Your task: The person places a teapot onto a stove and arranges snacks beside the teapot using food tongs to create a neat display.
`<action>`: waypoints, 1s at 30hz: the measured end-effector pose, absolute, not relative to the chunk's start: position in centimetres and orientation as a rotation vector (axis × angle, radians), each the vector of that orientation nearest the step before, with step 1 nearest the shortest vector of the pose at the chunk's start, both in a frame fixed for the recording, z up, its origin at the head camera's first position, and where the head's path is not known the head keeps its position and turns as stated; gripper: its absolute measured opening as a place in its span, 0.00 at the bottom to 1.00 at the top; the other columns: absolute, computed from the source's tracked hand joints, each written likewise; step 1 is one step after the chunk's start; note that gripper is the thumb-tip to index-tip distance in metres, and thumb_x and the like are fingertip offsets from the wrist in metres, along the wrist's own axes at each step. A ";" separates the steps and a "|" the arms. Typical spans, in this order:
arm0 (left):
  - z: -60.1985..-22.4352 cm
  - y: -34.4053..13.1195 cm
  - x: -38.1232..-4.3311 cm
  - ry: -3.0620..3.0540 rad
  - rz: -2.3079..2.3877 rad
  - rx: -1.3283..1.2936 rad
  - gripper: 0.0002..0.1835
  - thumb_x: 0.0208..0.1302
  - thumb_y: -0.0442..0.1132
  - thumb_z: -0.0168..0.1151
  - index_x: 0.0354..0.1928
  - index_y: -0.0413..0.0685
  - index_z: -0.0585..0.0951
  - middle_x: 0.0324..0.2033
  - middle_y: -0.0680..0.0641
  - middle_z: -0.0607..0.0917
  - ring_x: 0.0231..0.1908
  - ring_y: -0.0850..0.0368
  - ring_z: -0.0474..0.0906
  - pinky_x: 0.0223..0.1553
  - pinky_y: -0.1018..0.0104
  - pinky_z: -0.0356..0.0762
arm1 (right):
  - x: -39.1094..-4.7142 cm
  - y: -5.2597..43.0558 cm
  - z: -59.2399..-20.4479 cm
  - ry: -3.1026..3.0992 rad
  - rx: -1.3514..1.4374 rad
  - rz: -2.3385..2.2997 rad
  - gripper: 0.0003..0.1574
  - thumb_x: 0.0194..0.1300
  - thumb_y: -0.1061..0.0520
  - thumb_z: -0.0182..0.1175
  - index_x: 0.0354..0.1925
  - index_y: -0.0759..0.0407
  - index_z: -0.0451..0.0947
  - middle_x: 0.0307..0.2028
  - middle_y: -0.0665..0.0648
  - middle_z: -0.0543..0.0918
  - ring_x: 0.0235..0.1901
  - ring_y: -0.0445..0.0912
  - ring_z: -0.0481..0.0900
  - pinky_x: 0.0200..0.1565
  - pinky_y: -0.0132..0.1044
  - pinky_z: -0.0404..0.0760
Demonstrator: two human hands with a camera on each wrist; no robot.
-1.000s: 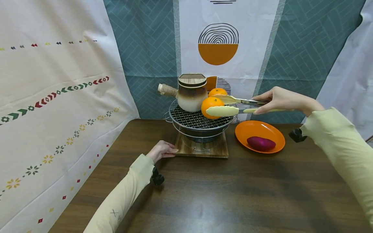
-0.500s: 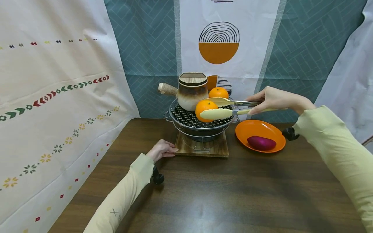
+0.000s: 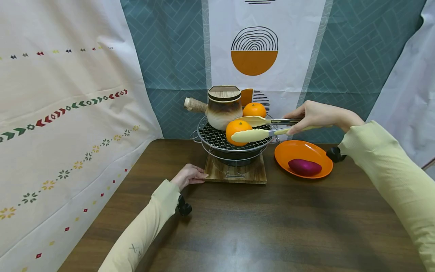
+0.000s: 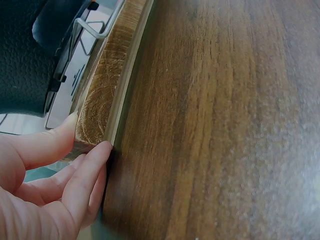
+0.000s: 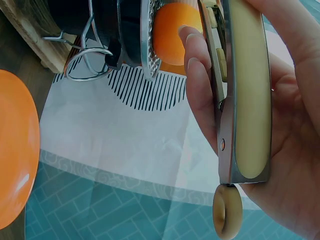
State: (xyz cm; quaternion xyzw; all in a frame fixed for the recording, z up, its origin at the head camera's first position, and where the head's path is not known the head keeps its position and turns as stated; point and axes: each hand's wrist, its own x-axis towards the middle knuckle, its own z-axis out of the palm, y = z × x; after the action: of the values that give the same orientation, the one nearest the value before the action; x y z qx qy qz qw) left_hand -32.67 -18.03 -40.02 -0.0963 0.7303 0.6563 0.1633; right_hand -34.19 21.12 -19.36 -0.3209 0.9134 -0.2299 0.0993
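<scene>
Evidently, the person's left hand (image 3: 188, 175) was there to steady: its thumb lay over the near left corner of a square brown wooden board (image 3: 217, 173) and its fingertips met the lower edge, a light pinch, I judged, against any sliding on the dark brown wood-grained table (image 3: 217, 226). The board probably served as a base for the round black grill with a wire-mesh top (image 3: 215, 139) standing on it.

The right hand (image 3: 319, 115) had thumb and fingers closed round a pair of metal tongs with pale yellow tips and grips (image 3: 249, 135), holding them nearly level from the side, perhaps to reach the mesh without knocking the pot. Those tips stood about a fruit's breadth apart, one before and one behind a round, glossy orange (image 3: 234, 127) at the front of the grill. Whether its underside touched the mesh I could not tell.

Behind it, at the back, sat a second bright orange fruit (image 3: 255, 108). A squat brown-and-cream pot with a wooden lid (image 3: 222, 113) stood beside them on the left, its rope-wrapped handle (image 3: 197, 105) pointing outward, away from the tongs. Right of the grill, a shiny orange plate (image 3: 282, 156) kept a purple, elongated sweet potato (image 3: 304, 167) off the tabletop.
</scene>
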 end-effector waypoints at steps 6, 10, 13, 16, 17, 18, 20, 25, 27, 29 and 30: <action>-40.0 -18.1 -32.6 2.079 1.869 -0.249 0.21 0.56 0.22 0.58 0.51 0.18 0.67 0.40 0.32 0.77 0.30 0.54 0.79 0.39 0.57 0.78 | -34.2 20.7 -19.1 2.696 -0.945 -0.654 0.40 0.52 0.50 0.68 0.57 0.69 0.68 0.36 0.54 0.81 0.30 0.49 0.73 0.32 0.36 0.77; -40.0 -17.9 -32.6 2.078 1.874 -0.257 0.21 0.56 0.22 0.58 0.51 0.18 0.67 0.40 0.32 0.76 0.30 0.54 0.79 0.39 0.57 0.78 | -34.2 20.7 -19.1 2.697 -0.933 -0.655 0.41 0.51 0.50 0.68 0.58 0.70 0.67 0.42 0.58 0.80 0.33 0.49 0.73 0.36 0.36 0.77; -40.0 -17.9 -32.6 2.069 1.886 -0.278 0.21 0.55 0.22 0.59 0.51 0.19 0.67 0.38 0.33 0.76 0.29 0.54 0.78 0.39 0.57 0.78 | -34.2 20.8 -19.2 2.704 -0.931 -0.644 0.42 0.51 0.50 0.68 0.58 0.69 0.66 0.46 0.60 0.78 0.35 0.49 0.73 0.39 0.36 0.76; -40.0 -17.9 -32.6 2.072 1.885 -0.273 0.21 0.55 0.22 0.59 0.51 0.18 0.67 0.38 0.33 0.76 0.28 0.54 0.78 0.39 0.57 0.78 | -34.2 21.0 -19.4 2.711 -0.938 -0.632 0.42 0.51 0.49 0.68 0.59 0.69 0.66 0.45 0.59 0.78 0.35 0.49 0.72 0.38 0.36 0.76; -40.0 -17.9 -32.6 2.073 1.883 -0.267 0.21 0.55 0.22 0.59 0.51 0.18 0.67 0.38 0.33 0.76 0.29 0.54 0.78 0.39 0.57 0.78 | -34.2 21.0 -19.4 2.712 -0.942 -0.633 0.42 0.51 0.50 0.68 0.59 0.69 0.67 0.44 0.59 0.79 0.34 0.49 0.72 0.37 0.36 0.76; -40.0 -17.9 -32.6 2.074 1.882 -0.261 0.21 0.55 0.22 0.58 0.51 0.18 0.67 0.39 0.32 0.76 0.29 0.54 0.78 0.39 0.57 0.78 | -34.2 21.1 -19.5 2.711 -0.943 -0.636 0.42 0.51 0.50 0.68 0.59 0.69 0.66 0.44 0.58 0.79 0.33 0.49 0.72 0.37 0.36 0.76; -40.0 -18.0 -32.5 2.080 1.878 -0.239 0.20 0.56 0.21 0.57 0.50 0.18 0.67 0.42 0.31 0.75 0.31 0.53 0.79 0.39 0.58 0.78 | -34.2 21.2 -19.5 2.715 -0.939 -0.644 0.42 0.51 0.50 0.69 0.59 0.69 0.67 0.44 0.59 0.79 0.33 0.49 0.72 0.36 0.36 0.76; -40.1 -18.1 -32.4 2.085 1.882 -0.208 0.20 0.56 0.21 0.57 0.50 0.17 0.67 0.44 0.29 0.74 0.34 0.50 0.79 0.40 0.57 0.77 | -34.0 21.5 -19.4 2.728 -0.914 -0.676 0.42 0.50 0.51 0.69 0.58 0.69 0.66 0.46 0.62 0.78 0.34 0.50 0.71 0.35 0.36 0.76; -40.1 -18.1 -32.3 2.087 1.882 -0.201 0.20 0.56 0.21 0.57 0.50 0.17 0.67 0.44 0.29 0.74 0.34 0.50 0.79 0.40 0.57 0.77 | -33.9 21.6 -19.3 2.726 -0.911 -0.679 0.42 0.51 0.51 0.69 0.59 0.69 0.66 0.44 0.61 0.78 0.34 0.50 0.71 0.34 0.36 0.76; -40.0 -18.2 -32.3 2.089 1.882 -0.202 0.20 0.56 0.21 0.57 0.50 0.18 0.67 0.44 0.30 0.74 0.34 0.50 0.79 0.40 0.57 0.77 | -33.7 21.8 -19.2 2.721 -0.907 -0.684 0.41 0.51 0.52 0.69 0.59 0.69 0.66 0.43 0.60 0.79 0.34 0.50 0.71 0.34 0.36 0.76; -40.0 -18.2 -32.3 2.090 1.880 -0.203 0.19 0.56 0.22 0.57 0.50 0.18 0.68 0.43 0.30 0.74 0.34 0.51 0.79 0.40 0.57 0.77 | -33.6 22.0 -19.2 2.724 -0.905 -0.684 0.41 0.51 0.52 0.68 0.59 0.68 0.66 0.42 0.59 0.79 0.34 0.49 0.71 0.34 0.35 0.76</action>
State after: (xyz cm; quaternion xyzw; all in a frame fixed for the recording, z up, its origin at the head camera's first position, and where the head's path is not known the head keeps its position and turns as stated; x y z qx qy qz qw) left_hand -32.30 -18.15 -40.03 -0.0712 0.7319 0.6584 0.1606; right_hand -33.64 21.97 -19.16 -0.3054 0.9189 -0.2306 0.0955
